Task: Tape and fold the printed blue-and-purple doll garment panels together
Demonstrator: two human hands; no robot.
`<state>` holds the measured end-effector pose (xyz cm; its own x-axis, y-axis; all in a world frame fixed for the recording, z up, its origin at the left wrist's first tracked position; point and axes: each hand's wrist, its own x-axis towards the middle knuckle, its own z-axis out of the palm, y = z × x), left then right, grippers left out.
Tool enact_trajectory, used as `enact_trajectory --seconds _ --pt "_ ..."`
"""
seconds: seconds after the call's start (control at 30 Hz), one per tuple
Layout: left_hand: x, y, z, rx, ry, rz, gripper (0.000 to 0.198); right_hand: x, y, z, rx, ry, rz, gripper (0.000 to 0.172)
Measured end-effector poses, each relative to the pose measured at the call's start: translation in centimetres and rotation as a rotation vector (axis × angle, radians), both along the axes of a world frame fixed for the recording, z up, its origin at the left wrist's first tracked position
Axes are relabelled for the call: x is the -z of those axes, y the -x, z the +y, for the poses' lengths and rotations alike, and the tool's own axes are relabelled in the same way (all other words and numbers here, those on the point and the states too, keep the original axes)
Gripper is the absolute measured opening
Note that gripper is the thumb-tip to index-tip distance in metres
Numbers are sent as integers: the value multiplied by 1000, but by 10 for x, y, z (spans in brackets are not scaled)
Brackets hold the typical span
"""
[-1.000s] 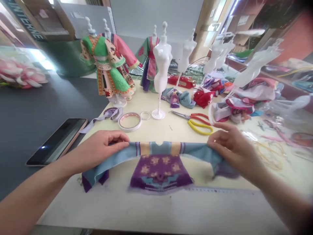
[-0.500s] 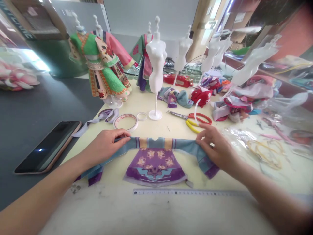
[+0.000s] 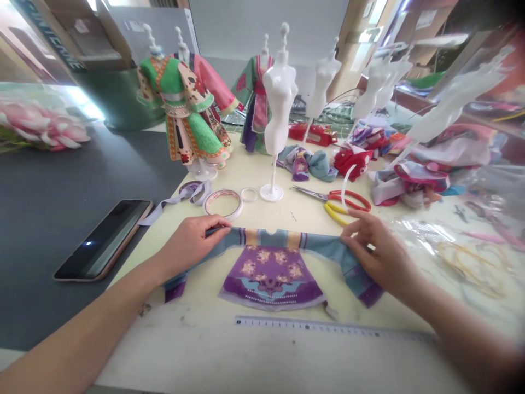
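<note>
the left hand [image 3: 191, 246] and right hand [image 3: 379, 251] are pinching the blue sleeves [image 3: 324, 248] of a purple doll dress [image 3: 271, 276], which is lying flat on the table [image 3: 287, 219], just above a ruler [image 3: 328, 326].

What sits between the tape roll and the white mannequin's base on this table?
In the head view, a small clear ring lies between the tape roll and the mannequin's round base.

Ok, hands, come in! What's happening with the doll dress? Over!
Left hand holding one blue sleeve, right hand holding the other sleeve. Purple-and-blue doll dress lying flat. Ruler below the hem, not touching.
</note>
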<state>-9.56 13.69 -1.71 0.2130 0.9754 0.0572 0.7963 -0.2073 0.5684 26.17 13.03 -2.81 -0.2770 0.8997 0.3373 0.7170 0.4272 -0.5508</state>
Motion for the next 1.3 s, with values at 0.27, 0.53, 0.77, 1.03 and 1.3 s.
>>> enact_trajectory --seconds 0.27,0.53,0.77,1.03,1.3 --pt "1 1 -2 -7 -35 4 20 -2 3 -1 16 -30 -12 40" --pt "2 1 -4 -17 -18 -19 20 -2 3 -2 24 7 8 41" --pt "3 3 -3 -9 -26 -25 19 -3 3 -1 14 -14 7 42" --pt "2 2 -3 -17 -27 -19 21 -2 2 -1 26 5 9 42" --pt "3 4 -2 -25 -41 0 24 -2 3 0 23 -5 2 43"
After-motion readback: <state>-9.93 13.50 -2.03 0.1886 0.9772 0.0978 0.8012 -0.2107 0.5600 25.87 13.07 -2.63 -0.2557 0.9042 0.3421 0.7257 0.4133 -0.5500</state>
